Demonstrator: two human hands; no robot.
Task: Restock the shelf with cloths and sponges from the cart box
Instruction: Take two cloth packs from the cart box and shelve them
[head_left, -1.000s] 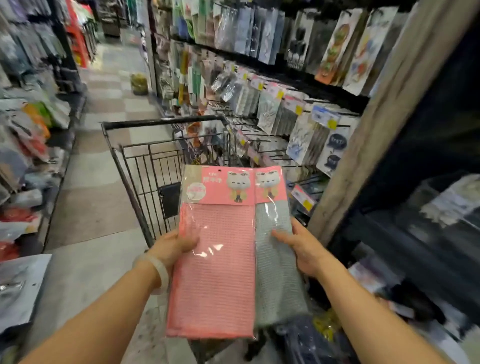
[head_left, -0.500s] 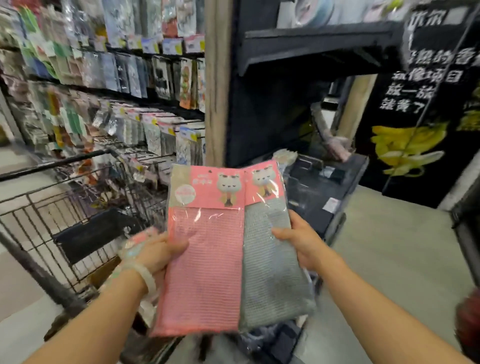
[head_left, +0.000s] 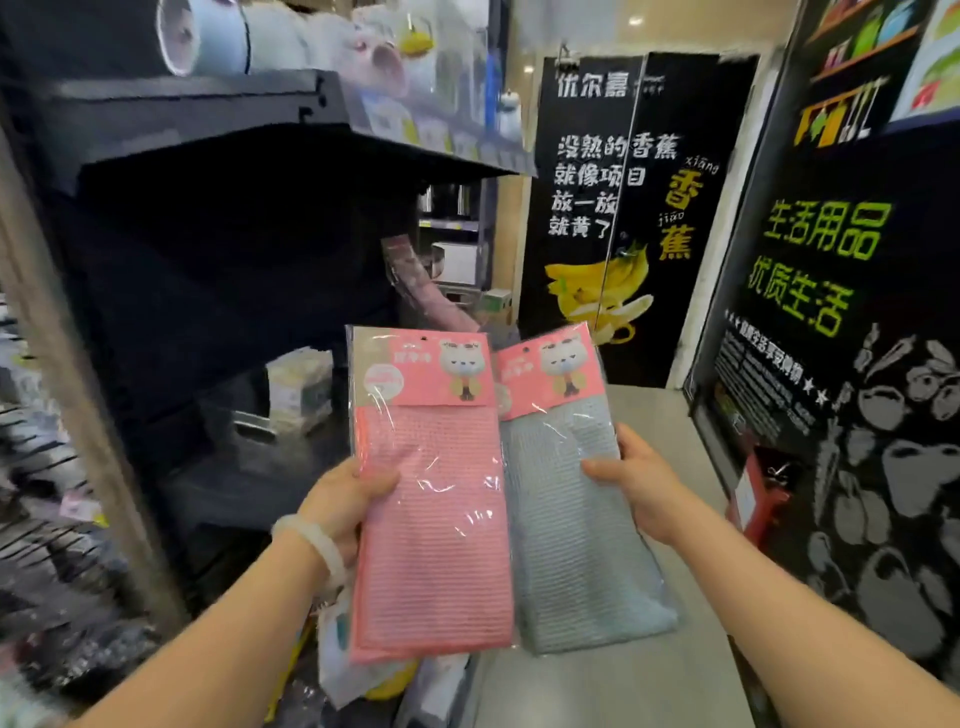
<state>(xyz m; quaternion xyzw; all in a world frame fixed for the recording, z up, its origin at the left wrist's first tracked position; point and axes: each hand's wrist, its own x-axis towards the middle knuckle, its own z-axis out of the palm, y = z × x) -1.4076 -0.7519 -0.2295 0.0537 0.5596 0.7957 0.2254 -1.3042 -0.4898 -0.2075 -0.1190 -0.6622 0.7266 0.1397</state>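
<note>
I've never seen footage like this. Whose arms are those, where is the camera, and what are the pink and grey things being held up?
There is no machine here: the arms belong to a person, and the single camera sits on their head, looking forward and down, so you see roughly what they see. The wide lens bends the edges of the picture.

The left hand grips a pink cloth pack, and the right hand grips a grey cloth pack. Both are cleaning cloths in clear wrappers with pink cartoon header cards, and the pink pack overlaps the grey one's left edge. A pale bracelet sits on the left wrist.

Around them is a shop: a dark shelf unit on the left and a black banana poster behind.
</note>
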